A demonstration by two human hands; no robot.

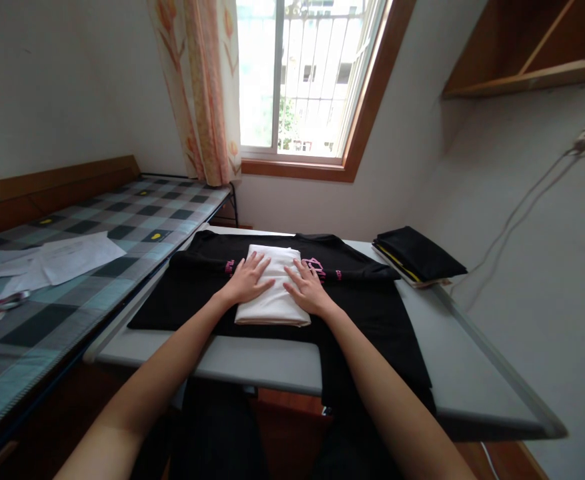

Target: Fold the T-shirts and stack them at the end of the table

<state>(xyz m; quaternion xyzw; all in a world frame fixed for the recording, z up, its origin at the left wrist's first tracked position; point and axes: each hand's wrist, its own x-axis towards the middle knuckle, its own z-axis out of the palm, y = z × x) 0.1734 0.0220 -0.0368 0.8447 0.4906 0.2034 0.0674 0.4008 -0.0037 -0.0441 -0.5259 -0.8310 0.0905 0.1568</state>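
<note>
A white cloth [275,303], folded into a neat rectangle, lies on a black garment with pink print [372,320]. My left hand [247,279] rests flat on the left side of the white cloth, fingers spread. On its right side lies my right hand [306,288], palm down with the fingers apart. Neither hand grips anything. The black garment is spread over the white table [272,363], and part of it hangs past the front edge. Pink lettering shows on both sides of the white cloth; whatever print lies beneath it is hidden.
Folded dark clothes [419,253] are stacked at the table's back right. Along the left stands a bed with a checked cover [97,267], with loose papers [67,260] on it. Behind are a curtain [205,93] and a window; a cable [515,207] hangs at the right wall.
</note>
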